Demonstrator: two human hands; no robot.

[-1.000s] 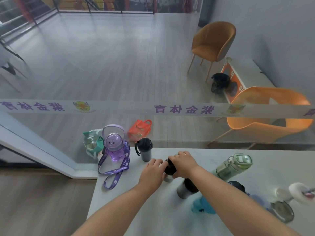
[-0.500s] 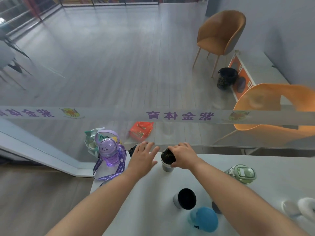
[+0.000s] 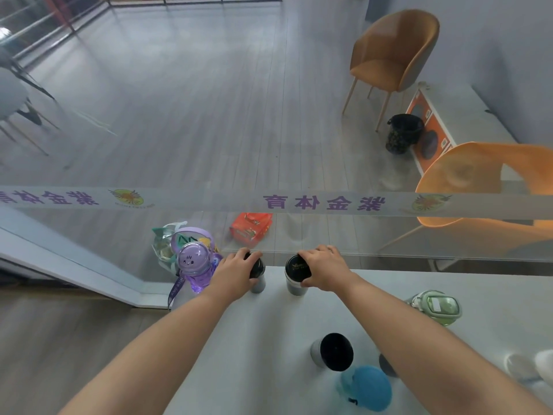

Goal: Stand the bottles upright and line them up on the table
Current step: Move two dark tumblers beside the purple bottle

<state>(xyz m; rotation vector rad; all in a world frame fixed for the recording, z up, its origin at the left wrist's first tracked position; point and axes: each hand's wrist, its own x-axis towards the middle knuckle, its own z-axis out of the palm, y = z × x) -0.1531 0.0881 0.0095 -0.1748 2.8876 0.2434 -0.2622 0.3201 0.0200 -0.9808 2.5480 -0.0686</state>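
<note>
Along the far edge of the white table (image 3: 269, 339) stand a purple bear-lid bottle (image 3: 194, 271), a dark-lidded grey cup (image 3: 258, 275) and a grey tumbler with a black lid (image 3: 295, 278). My left hand (image 3: 235, 272) is closed over the grey cup's lid. My right hand (image 3: 324, 271) grips the black-lid tumbler from its right side. Nearer me, another black-lid tumbler (image 3: 332, 351) and a blue-lid bottle (image 3: 369, 386) stand upright. A green bottle (image 3: 435, 307) lies on its side at the right.
A glass wall (image 3: 269, 202) with a printed strip runs just behind the table's far edge. A white object (image 3: 543, 365) sits at the right edge of the table. Beyond the glass are chairs, a black bin and an orange bag on the floor.
My left hand, open in the air half a second ago, has come down onto the grey cup's lid. My right hand keeps hold of the black-lid tumbler, now standing by the far edge.
</note>
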